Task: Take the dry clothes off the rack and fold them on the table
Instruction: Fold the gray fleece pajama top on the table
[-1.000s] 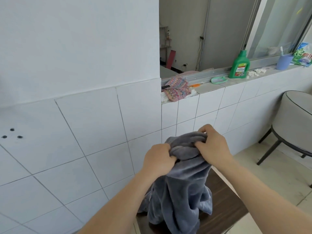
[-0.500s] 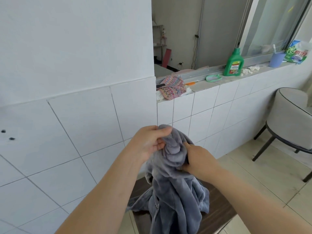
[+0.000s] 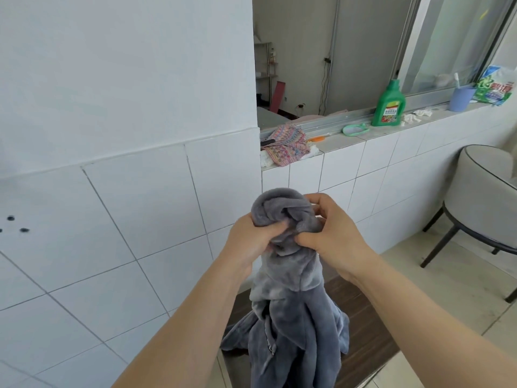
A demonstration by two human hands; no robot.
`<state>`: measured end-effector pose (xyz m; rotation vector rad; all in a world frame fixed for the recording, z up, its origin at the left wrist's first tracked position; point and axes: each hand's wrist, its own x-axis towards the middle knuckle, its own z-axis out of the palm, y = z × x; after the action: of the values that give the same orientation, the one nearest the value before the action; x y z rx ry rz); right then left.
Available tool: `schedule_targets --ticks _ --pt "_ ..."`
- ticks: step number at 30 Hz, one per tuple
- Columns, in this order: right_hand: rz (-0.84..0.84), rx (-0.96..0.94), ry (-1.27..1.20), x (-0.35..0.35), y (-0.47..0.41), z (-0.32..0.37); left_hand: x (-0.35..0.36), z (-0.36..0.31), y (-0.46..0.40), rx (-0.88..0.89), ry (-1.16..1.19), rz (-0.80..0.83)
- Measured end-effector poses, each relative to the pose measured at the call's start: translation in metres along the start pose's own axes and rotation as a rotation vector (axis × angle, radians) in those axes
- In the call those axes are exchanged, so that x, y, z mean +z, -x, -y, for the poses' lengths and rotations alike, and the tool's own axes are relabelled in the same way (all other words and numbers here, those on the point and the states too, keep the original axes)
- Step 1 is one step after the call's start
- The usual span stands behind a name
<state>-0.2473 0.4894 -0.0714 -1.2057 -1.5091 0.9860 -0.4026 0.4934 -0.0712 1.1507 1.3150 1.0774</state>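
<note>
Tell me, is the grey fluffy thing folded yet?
Not yet. It is off the rack: the left hand and right hand grip the bunched top of the grey garment, whose bottom hangs down onto the dark table. Still to do: spread it flat and fold it.

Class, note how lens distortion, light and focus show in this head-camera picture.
Head view: wide-angle lens bends the wall tile lines; soft daylight from the window, no hard shadows; both hands, left and right, and the grey garment look sharp.

green bottle (image 3: 388, 104), bag (image 3: 495, 88), labels unreadable
</note>
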Motion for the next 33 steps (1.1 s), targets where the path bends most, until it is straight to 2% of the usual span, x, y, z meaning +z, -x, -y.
schedule_targets --ticks 2,3,6,7,9,10,11,12,14,15,19,21,23,24,26,27,28,29,30,32,33 --pt "-0.012 -0.049 0.061 -0.003 0.005 -0.001 -0.005 -0.002 -0.006 0.008 -0.024 -0.172" --pt "-0.026 -0.063 0.177 -0.006 0.007 -0.005 -0.01 -0.004 -0.009 -0.039 0.077 -0.244" --pt "0.034 -0.012 0.58 -0.01 0.015 -0.023 -0.022 -0.01 -0.014 -0.225 0.615 -0.235" --pt "0.119 0.036 0.596 -0.01 0.016 -0.025 -0.021 -0.011 -0.012 -0.239 0.669 -0.218" --pt "0.275 0.131 0.425 -0.01 0.012 -0.016 -0.013 -0.01 -0.009 -0.196 0.479 -0.202" --pt "0.289 0.188 0.3 -0.008 0.011 -0.006 -0.008 -0.011 -0.007 -0.166 0.364 -0.18" --pt "0.252 0.214 0.216 -0.007 0.008 -0.001 -0.003 -0.013 -0.002 -0.154 0.286 -0.145" --pt "0.196 0.195 0.249 -0.006 0.004 0.004 0.001 -0.012 0.0 -0.155 0.284 -0.091" --pt "0.037 0.136 0.43 -0.002 -0.001 0.004 0.004 -0.011 0.0 -0.168 0.388 -0.014" --pt "-0.049 0.169 0.402 0.001 -0.004 0.001 0.005 -0.009 -0.002 -0.18 0.426 -0.018" --pt "-0.281 0.582 -0.358 0.009 -0.01 0.006 0.019 -0.002 0.002 -0.28 0.461 -0.051" --pt "-0.297 0.692 -0.537 0.01 -0.013 0.009 0.017 0.005 0.003 -0.148 0.358 0.013" --pt "-0.304 0.714 -0.57 0.006 -0.016 0.011 0.01 0.008 0.006 0.082 -0.028 0.121" --pt "-0.309 0.704 -0.554 0.003 -0.017 0.012 0.005 0.012 0.006 0.13 -0.243 0.107" --pt "-0.31 0.64 -0.537 -0.001 -0.014 0.013 -0.001 0.016 0.004 0.162 -0.606 -0.023" --pt "-0.307 0.595 -0.544 -0.002 -0.011 0.014 -0.003 0.017 0.004 0.131 -0.696 -0.048" --pt "-0.285 0.548 -0.543 -0.004 -0.007 0.016 -0.008 0.019 0.003 0.063 -0.681 -0.051" --pt "-0.262 0.494 -0.518 -0.004 -0.003 0.015 -0.012 0.017 0.003 -0.052 -0.482 -0.043" --pt "-0.245 0.415 -0.402 -0.005 0.0 0.009 -0.014 0.013 0.003 -0.178 -0.178 -0.03" --pt "-0.228 0.194 0.088 -0.005 0.007 -0.004 -0.014 0.006 0.004 -0.335 0.381 0.021" --pt "-0.244 0.095 0.303 -0.005 0.01 -0.011 -0.011 0.003 0.005 -0.366 0.578 0.058"
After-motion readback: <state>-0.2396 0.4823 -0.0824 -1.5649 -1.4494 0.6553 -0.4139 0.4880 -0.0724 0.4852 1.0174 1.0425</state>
